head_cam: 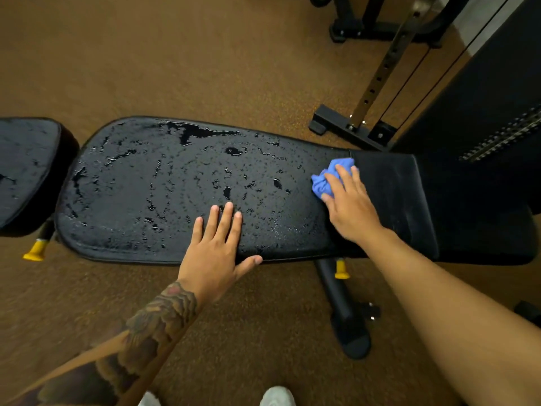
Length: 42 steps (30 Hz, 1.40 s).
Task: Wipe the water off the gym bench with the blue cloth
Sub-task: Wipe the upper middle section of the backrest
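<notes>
Our cloth [329, 178] lies bunched on the bench [131, 200] toward the pad's 3 o'clock end, where the water [202, 131] stops. Our right hand [348, 206] presses it, fingers fairly straight and slightly apart. At 6 o'clock our left hand [218, 244] rests flat on the wet pad, fingers spread.

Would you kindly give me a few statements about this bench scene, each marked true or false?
1. The right hand presses the cloth on the bench. True.
2. The left hand holds the cloth. False: it rests flat on the bench, holding nothing.
3. The bench is dry all over. False: water covers most of it; only the right end looks dry.
4. A yellow knob shows below the bench's left end. True.
</notes>
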Each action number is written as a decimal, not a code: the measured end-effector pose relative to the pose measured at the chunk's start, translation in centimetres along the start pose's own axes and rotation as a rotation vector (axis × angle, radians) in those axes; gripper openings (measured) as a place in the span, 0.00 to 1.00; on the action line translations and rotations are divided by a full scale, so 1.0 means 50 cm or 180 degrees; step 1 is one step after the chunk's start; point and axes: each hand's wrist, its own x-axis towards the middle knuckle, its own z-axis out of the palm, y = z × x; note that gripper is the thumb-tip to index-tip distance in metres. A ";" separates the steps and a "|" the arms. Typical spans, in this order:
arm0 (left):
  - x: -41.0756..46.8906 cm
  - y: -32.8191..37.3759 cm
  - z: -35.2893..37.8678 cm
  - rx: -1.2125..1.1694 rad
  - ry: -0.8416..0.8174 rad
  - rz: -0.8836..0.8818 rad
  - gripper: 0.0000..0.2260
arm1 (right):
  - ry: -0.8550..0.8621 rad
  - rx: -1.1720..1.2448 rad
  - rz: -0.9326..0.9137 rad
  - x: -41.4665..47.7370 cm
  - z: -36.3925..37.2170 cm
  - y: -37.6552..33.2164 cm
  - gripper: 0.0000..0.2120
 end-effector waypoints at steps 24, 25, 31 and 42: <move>0.012 0.003 -0.030 -0.0143 -0.0342 -0.0109 0.45 | -0.0099 0.0275 -0.0485 0.148 0.038 -0.127 0.22; 0.012 0.003 -0.028 -0.0146 -0.0330 -0.0095 0.45 | -0.0110 0.0331 -0.0760 0.123 0.044 -0.141 0.22; 0.013 0.000 -0.024 -0.0147 -0.0288 -0.0036 0.43 | -0.0286 0.0156 -0.1474 -0.031 0.015 -0.062 0.22; 0.008 0.002 -0.018 -0.0170 -0.0242 -0.0041 0.42 | 0.0064 0.0318 -0.0372 0.131 0.045 -0.129 0.21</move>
